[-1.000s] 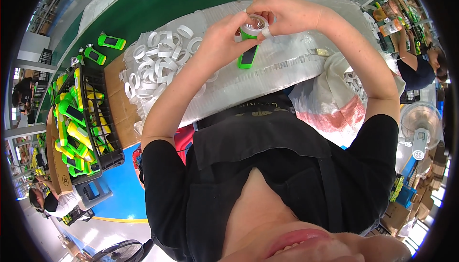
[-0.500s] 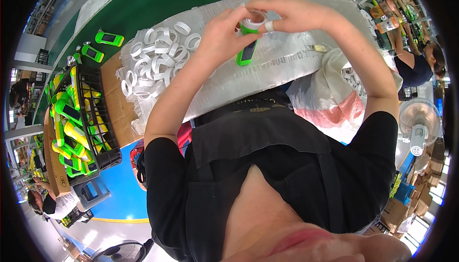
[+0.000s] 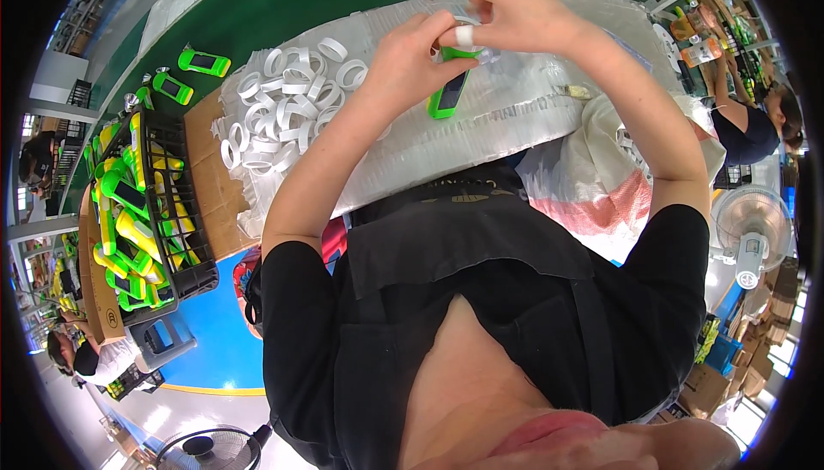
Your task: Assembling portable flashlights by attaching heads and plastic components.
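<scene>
The torch sits between both hands over the bench, its long axis running from head, far end, to handle, toward the wearer. The left hand pinches its head; whether the right hand grips cannot be told. Rings crowd left; open bench lies right, the bench's near edge beyond the handle.
</scene>
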The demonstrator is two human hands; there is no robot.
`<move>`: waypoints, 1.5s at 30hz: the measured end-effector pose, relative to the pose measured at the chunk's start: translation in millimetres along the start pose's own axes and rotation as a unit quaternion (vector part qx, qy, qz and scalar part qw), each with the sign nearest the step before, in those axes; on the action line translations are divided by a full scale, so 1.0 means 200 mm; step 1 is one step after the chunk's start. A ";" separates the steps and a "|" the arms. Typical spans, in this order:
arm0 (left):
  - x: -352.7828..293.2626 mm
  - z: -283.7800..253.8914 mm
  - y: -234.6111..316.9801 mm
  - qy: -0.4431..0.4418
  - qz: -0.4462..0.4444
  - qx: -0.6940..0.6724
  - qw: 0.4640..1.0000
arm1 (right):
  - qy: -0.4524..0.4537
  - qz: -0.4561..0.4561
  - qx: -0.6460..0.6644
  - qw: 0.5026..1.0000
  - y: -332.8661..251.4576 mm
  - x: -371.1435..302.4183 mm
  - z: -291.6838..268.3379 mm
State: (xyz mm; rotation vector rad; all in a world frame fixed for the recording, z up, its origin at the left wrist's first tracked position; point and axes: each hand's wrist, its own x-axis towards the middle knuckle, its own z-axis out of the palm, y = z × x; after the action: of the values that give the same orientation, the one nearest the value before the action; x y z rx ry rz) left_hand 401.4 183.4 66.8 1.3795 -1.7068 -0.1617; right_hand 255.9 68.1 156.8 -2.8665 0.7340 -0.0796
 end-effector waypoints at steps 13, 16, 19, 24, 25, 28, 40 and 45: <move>0.00 0.02 0.02 0.003 0.033 -0.025 0.999 | -0.047 -0.051 0.042 0.997 0.00 -0.03 0.04; 0.02 0.01 -0.01 -0.007 0.033 -0.019 0.999 | 0.019 -0.041 0.064 0.997 0.06 -0.02 0.09; 0.02 0.01 -0.01 0.010 0.017 -0.027 0.999 | 0.034 -0.191 0.146 0.970 0.14 -0.01 0.09; 0.02 -0.02 0.00 -0.009 0.000 -0.192 0.981 | -0.005 -0.107 0.168 0.980 0.12 -0.08 0.04; 0.00 -0.07 0.00 -0.040 -0.021 -0.173 0.984 | 0.025 -0.117 0.224 0.967 0.11 -0.10 0.01; -0.05 -0.13 -0.04 -0.119 -0.086 -0.331 0.932 | 0.056 -0.127 0.408 0.902 0.13 -0.17 -0.02; 0.24 -0.13 -0.45 -0.171 -0.148 0.047 0.973 | 0.247 -0.043 0.361 0.898 0.38 0.49 0.49; 0.18 -0.64 -0.90 0.078 -0.192 0.394 0.895 | 0.342 0.116 0.311 0.879 0.91 0.88 0.62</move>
State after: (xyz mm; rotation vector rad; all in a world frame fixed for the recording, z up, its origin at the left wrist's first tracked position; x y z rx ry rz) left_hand 619.8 141.2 53.6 2.2507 -1.3835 0.4699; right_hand 336.1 -153.8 2.6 -2.0779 0.9331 -1.1145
